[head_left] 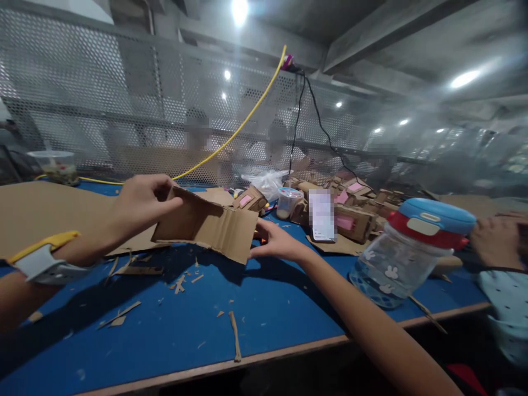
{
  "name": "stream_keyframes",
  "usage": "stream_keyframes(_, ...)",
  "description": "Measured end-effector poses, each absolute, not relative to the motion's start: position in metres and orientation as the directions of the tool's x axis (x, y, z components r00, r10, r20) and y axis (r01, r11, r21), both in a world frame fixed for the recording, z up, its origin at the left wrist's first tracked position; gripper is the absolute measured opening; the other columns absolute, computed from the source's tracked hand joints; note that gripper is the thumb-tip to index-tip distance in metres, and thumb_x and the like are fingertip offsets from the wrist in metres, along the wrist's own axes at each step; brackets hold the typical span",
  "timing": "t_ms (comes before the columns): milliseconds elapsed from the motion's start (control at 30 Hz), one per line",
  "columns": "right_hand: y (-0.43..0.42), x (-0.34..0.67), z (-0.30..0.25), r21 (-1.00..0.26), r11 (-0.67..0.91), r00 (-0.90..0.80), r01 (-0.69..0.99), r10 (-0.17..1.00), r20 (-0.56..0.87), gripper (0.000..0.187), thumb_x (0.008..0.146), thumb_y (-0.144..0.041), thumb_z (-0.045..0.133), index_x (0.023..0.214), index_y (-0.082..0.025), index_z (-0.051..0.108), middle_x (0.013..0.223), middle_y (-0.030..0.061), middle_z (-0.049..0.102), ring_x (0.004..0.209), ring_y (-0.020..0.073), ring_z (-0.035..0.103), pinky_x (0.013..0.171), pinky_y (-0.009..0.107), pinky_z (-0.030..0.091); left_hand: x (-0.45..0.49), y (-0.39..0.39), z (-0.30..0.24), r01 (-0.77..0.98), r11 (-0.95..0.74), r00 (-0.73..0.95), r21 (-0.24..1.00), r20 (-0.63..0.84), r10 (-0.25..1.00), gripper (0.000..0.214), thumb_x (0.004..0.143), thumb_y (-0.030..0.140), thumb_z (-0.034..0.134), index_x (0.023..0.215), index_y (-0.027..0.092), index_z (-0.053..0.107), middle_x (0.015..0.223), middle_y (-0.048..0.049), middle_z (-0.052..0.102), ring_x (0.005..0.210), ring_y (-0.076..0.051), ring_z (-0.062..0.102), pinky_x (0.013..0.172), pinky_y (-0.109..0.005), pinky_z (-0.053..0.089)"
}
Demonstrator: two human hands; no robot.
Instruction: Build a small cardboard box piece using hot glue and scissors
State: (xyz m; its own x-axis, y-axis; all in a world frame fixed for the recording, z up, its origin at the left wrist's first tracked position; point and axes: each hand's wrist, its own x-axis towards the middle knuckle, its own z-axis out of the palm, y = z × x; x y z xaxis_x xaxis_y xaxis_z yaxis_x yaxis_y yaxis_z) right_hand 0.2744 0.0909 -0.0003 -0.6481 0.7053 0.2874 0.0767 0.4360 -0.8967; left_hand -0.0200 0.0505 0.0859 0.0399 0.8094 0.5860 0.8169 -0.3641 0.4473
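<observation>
Between my two hands a bent piece of brown corrugated cardboard point(229, 230) is held up just above the blue table point(177, 324). It is creased into a shallow channel, its inner side facing me. My left hand point(146, 203) grips the upper left edge, thumb along the near side and fingers behind. My right hand point(275, 241) pinches the right end, its fingertips partly hidden behind the cardboard. Cardboard scraps point(180, 283) and a narrow strip point(235, 336) lie on the table below.
A clear bottle with a blue and red lid point(429, 225) stands near my right forearm. Behind are a plastic cup point(287, 203), a phone-like screen point(322, 215) and piled cardboard pieces point(357, 223). A large cardboard sheet point(49, 212) lies left. Another person's hand point(497, 239) is far right.
</observation>
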Motion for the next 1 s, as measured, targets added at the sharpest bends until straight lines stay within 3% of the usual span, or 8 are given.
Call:
stream_keyframes(133,0.082,0.270,0.005,-0.930,0.367,-0.749,0.025,0.623,0.226,0.106,0.048,-0.035,0.099,0.144,-0.026,0.053,0.148,0.0114,0.056,0.140,0.0280,0.050,0.122,0.045,0.034,-0.006,0.038,0.077,0.834,-0.422,0.086,0.356,0.671,0.736,0.017,0.071,0.037,0.052,0.063,0.023,0.046,0.056,0.0040,0.048,0.057,-0.012,0.044,0.059,-0.025,0.032)
stream_keyframes(200,0.081,0.270,0.004,-0.948,0.318,-0.769,0.003,0.606,0.200,0.110,0.048,-0.038,0.100,0.145,-0.026,0.051,0.150,0.0121,0.054,0.142,0.0284,0.049,0.123,0.046,0.033,0.001,0.033,0.075,0.845,-0.432,0.105,0.314,0.695,0.711,0.018,0.072,0.038,0.050,0.063,0.024,0.044,0.055,0.0035,0.047,0.055,-0.012,0.043,0.058,-0.026,0.031)
stream_keyframes(333,0.078,0.268,0.001,-0.973,0.228,-0.723,-0.028,0.668,0.178,0.093,0.060,-0.049,0.094,0.140,-0.021,0.055,0.145,0.0132,0.059,0.140,0.0286,0.052,0.120,0.045,0.038,0.006,0.031,0.068,0.856,-0.448,0.122,0.257,0.742,0.659,0.018,0.077,0.037,0.048,0.066,0.022,0.048,0.058,0.0020,0.050,0.055,-0.013,0.045,0.057,-0.027,0.032)
stream_keyframes(467,0.072,0.266,0.001,-0.978,0.206,-0.628,-0.022,0.759,0.174,0.076,0.065,-0.052,0.090,0.127,-0.020,0.062,0.127,0.0108,0.070,0.128,0.0267,0.061,0.111,0.043,0.048,0.004,0.031,0.060,0.847,-0.466,0.124,0.256,0.756,0.642,0.026,0.081,0.038,0.047,0.074,0.018,0.063,0.063,-0.0015,0.059,0.058,-0.015,0.052,0.059,-0.028,0.038)
stream_keyframes(667,0.067,0.267,0.004,-0.984,0.177,-0.451,-0.018,0.877,0.166,0.064,0.065,-0.060,0.087,0.110,-0.018,0.068,0.110,0.0093,0.075,0.102,0.0236,0.071,0.091,0.038,0.060,0.008,0.029,0.053,0.732,-0.554,0.144,0.396,0.705,0.695,0.039,0.084,0.039,0.049,0.101,0.018,0.078,0.090,-0.0064,0.079,0.072,-0.019,0.067,0.066,-0.031,0.052)
stream_keyframes(867,0.074,0.275,0.005,-0.984,0.176,-0.407,-0.037,0.896,0.175,0.056,0.068,-0.054,0.086,0.106,-0.017,0.069,0.105,0.0095,0.076,0.094,0.0214,0.071,0.086,0.035,0.059,0.004,0.027,0.048,0.475,-0.448,0.103,0.757,0.458,0.883,0.059,0.070,0.057,0.074,0.118,0.023,0.077,0.106,-0.0081,0.080,0.090,-0.025,0.075,0.073,-0.036,0.062)
stream_keyframes(1000,0.077,0.277,0.005,-0.974,0.219,-0.388,-0.053,0.894,0.223,0.052,0.069,-0.053,0.085,0.103,-0.016,0.069,0.103,0.0096,0.075,0.091,0.0201,0.070,0.085,0.035,0.057,0.006,0.024,0.047,0.299,-0.472,0.116,0.830,0.459,0.881,0.066,0.060,0.050,0.086,0.120,0.026,0.076,0.122,-0.0110,0.076,0.108,-0.033,0.073,0.086,-0.044,0.064)
